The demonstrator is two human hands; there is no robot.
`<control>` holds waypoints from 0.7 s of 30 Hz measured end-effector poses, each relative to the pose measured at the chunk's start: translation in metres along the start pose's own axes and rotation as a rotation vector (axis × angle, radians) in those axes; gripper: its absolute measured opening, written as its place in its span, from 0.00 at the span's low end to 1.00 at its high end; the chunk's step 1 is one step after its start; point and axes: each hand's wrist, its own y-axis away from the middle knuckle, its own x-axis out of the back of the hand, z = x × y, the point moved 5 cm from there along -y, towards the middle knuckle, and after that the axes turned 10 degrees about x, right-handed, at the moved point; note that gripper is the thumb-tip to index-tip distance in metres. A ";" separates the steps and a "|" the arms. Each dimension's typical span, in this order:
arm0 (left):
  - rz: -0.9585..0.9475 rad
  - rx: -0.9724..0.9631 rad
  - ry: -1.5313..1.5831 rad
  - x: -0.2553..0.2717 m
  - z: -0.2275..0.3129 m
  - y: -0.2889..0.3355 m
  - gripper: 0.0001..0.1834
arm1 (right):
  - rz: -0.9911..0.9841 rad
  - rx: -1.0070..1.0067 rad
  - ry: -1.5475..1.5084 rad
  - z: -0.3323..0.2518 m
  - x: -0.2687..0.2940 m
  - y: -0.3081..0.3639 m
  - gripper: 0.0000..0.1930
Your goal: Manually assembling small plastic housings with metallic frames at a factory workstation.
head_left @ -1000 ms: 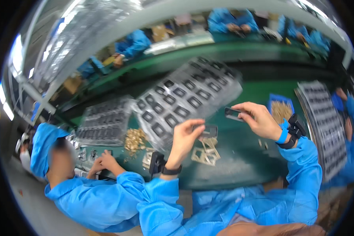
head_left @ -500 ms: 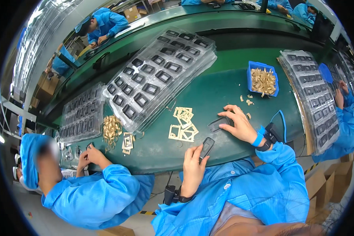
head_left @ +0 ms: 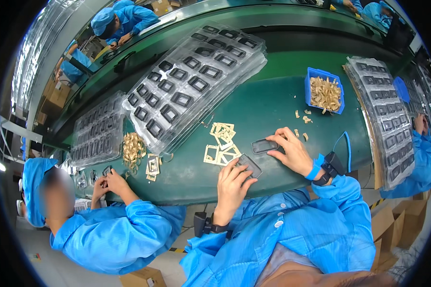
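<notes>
My left hand [head_left: 232, 184] grips a dark rectangular plastic housing [head_left: 252, 168] by its left edge, fingers on top and thumb at the near side. It lies low over the green table, and I cannot tell whether it touches. My right hand [head_left: 293, 152] pinches the right end of a second dark housing [head_left: 260, 146], which has a raised rim and lies at the table surface just beyond the first. Beside these, to the left, is a loose pile of cream-coloured cut-out frames [head_left: 219, 147].
A blue bin [head_left: 341, 106] holds curled tan scraps, with several more scraps below it. Clear trays [head_left: 189, 81] of dark frames stand at the far left; more trays [head_left: 382, 115] are at right. A tan scrap heap [head_left: 133, 149] lies near a co-worker [head_left: 115, 234] seated left.
My left hand has moved forward, and its housing has gone from steeply tilted to nearly flat. The housing at my right hand has turned slightly. The whole view has shifted a little.
</notes>
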 end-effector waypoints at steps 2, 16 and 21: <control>0.094 0.012 -0.024 -0.012 0.015 0.000 0.14 | -0.012 -0.010 0.021 0.003 -0.002 -0.006 0.22; 0.218 0.282 -0.078 0.026 -0.022 -0.006 0.14 | -0.100 0.366 0.074 -0.027 -0.021 -0.037 0.07; 0.233 0.356 -0.143 0.025 -0.034 0.006 0.16 | -0.209 0.494 0.139 -0.041 -0.056 -0.071 0.11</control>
